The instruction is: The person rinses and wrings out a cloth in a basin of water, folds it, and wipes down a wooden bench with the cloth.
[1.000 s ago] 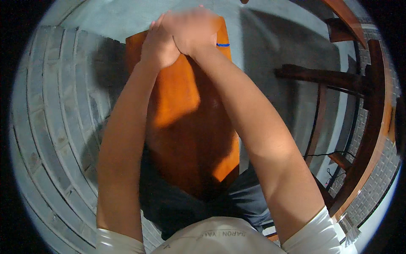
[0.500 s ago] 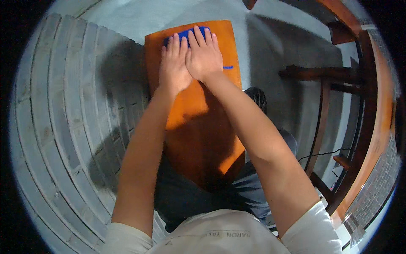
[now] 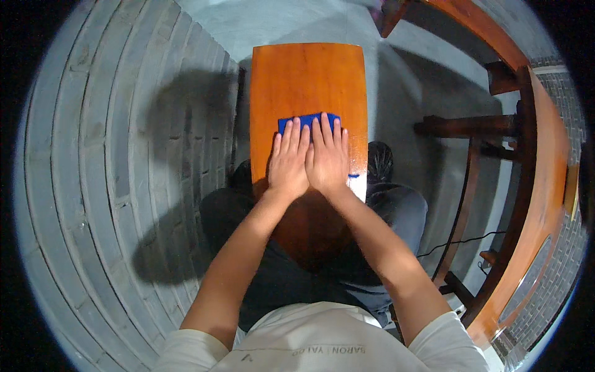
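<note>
A blue cloth [image 3: 307, 118] lies on the orange-brown wooden bench top [image 3: 308, 77], around the middle of its length. My left hand [image 3: 289, 166] rests flat on the cloth's left part, fingers stretched forward. Beside it, thumb side touching, my right hand [image 3: 329, 160] presses flat on the right part. Both palms hide most of the cloth; its far edge shows past the fingertips. A small blue strip [image 3: 353, 176] shows at the bench's right side, by my right wrist. The near end of the bench lies in shadow between my legs.
A grey brick wall [image 3: 124, 155] runs along the left. On the right stands a wooden table [image 3: 545, 167] with dark legs and crossbars, and a thin black cable [image 3: 462, 240] passes under it. My dark shoe [image 3: 380, 162] is beside the bench on the grey floor [image 3: 403, 93].
Both hands and the blue cloth have slid from the bench's far end back toward me, staying flat together. The view has shifted, so the bench appears farther right.
</note>
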### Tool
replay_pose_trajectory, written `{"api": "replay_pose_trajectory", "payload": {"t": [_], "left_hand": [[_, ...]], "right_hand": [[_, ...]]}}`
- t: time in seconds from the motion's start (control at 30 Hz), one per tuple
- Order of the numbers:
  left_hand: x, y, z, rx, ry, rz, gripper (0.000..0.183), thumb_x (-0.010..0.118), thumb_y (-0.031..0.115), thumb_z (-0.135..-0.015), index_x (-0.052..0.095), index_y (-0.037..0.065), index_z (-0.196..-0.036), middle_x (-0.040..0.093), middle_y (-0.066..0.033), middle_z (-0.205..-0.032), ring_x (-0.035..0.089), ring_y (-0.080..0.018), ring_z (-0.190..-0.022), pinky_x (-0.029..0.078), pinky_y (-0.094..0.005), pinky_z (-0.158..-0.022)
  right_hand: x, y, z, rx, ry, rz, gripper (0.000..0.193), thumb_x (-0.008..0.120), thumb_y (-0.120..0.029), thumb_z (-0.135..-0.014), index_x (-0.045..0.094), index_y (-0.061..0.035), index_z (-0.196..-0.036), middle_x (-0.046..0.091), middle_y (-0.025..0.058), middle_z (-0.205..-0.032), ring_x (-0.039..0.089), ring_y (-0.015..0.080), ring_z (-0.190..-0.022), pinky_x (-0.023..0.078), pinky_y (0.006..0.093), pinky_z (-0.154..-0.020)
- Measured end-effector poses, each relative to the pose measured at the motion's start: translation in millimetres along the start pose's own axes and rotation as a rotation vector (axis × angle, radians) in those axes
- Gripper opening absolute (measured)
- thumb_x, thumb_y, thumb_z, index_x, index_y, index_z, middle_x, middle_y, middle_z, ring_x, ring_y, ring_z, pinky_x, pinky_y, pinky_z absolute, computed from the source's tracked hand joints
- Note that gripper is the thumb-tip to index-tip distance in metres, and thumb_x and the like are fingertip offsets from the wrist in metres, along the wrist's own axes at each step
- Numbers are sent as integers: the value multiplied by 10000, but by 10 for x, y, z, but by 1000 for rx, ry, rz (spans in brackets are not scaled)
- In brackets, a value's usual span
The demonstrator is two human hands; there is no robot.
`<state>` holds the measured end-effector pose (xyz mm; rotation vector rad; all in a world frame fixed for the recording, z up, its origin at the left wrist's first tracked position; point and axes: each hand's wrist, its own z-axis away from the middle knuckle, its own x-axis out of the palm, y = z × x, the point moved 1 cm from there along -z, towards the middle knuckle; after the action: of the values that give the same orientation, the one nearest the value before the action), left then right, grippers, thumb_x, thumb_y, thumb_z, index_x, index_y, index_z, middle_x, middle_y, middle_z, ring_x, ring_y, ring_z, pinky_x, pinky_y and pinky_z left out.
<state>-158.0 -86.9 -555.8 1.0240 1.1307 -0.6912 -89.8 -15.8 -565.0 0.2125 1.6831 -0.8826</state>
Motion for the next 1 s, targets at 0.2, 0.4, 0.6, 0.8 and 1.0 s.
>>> {"api": "replay_pose_trajectory", "payload": {"t": [0.2, 0.4, 0.6, 0.8, 1.0], "left_hand": [[167, 59, 492, 7, 82, -29, 514, 345, 249, -853, 241, 8, -1295, 146, -166, -1382, 112, -284, -1290, 95, -433, -1032], [201, 200, 810, -8, 52, 24, 510, 375, 215, -843, 246, 14, -1294, 166, -161, -1379, 128, -283, -1288, 116, -424, -1028], [205, 195, 792, -8, 15, 37, 504, 403, 193, -824, 281, 16, -1280, 202, -166, -1366, 167, -290, -1278, 150, -422, -1021], [192, 171, 685, 29, 16, 67, 521, 416, 202, -812, 285, 10, -1277, 217, -173, -1358, 185, -297, -1271, 155, -419, -1020], [269, 140, 397, 30, 39, 32, 514, 382, 218, -829, 270, 8, -1285, 197, -170, -1366, 163, -292, -1277, 134, -415, -1025]], "right_hand": [[-7, -148, 496, 13, 3, -37, 488, 406, -181, -771, 376, -17, -1230, 271, 164, -1333, 205, 357, -1242, 131, 463, -1018], [-22, -149, 852, 64, -32, -92, 489, 409, -171, -762, 385, -33, -1230, 275, 151, -1336, 212, 353, -1242, 141, 468, -1012], [10, -133, 849, 48, 13, -29, 486, 411, -164, -759, 387, -36, -1227, 284, 148, -1331, 221, 357, -1238, 154, 471, -1006], [-17, -96, 726, 67, -58, -19, 503, 415, -159, -748, 377, -48, -1238, 295, 147, -1323, 231, 362, -1230, 154, 470, -1006], [11, 94, 427, 28, -68, -16, 528, 409, -177, -728, 376, -58, -1242, 291, 141, -1325, 208, 356, -1243, 143, 472, -1010]]}}
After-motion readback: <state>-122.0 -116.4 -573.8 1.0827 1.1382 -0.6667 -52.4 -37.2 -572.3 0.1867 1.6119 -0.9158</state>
